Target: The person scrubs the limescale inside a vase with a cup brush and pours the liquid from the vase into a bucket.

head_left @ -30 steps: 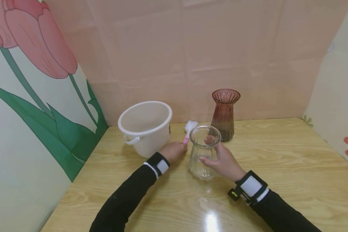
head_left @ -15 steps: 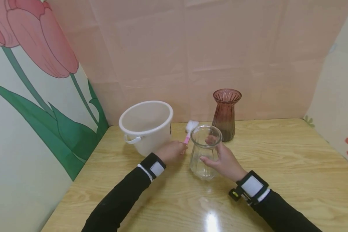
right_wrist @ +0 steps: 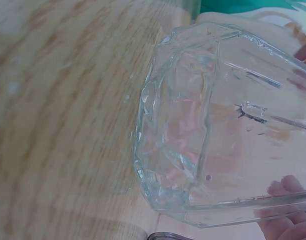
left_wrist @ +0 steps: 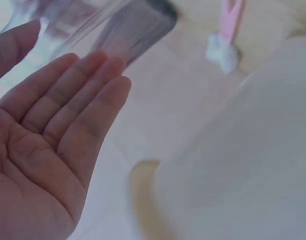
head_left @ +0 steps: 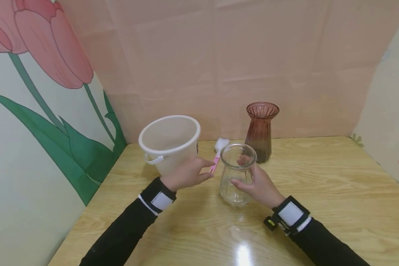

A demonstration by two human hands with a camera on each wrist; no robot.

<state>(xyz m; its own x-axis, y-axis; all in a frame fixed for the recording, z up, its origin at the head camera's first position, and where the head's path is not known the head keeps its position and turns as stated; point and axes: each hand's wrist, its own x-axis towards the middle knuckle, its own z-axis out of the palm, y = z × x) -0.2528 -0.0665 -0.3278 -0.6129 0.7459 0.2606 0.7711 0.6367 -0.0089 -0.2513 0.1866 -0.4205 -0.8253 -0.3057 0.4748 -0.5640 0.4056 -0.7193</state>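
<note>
My right hand (head_left: 262,186) grips the side of a clear glass vase (head_left: 228,188), which stands upright on the table. The right wrist view shows its faceted base (right_wrist: 167,130) and small dark marks (right_wrist: 252,112) on the glass. My left hand (head_left: 187,173) is held in front of the white bucket, fingers extended and holding nothing. In the left wrist view the open palm (left_wrist: 48,145) shows, thumb apart from the fingers. Just past those fingertips lies a pink-handled brush (head_left: 216,162) with a white head (head_left: 221,143).
The white bucket (head_left: 169,152), its handle hanging at the side, stands behind my left hand. A reddish-brown ribbed glass vase (head_left: 260,136) is at the back, right behind the clear one. A wooden table (head_left: 319,184) meets a pink-covered wall (head_left: 252,55) at its rear edge.
My left hand has drawn back to the left from the brush handle and its fingers have straightened, showing more of the handle. The right hand and clear vase stay in place.
</note>
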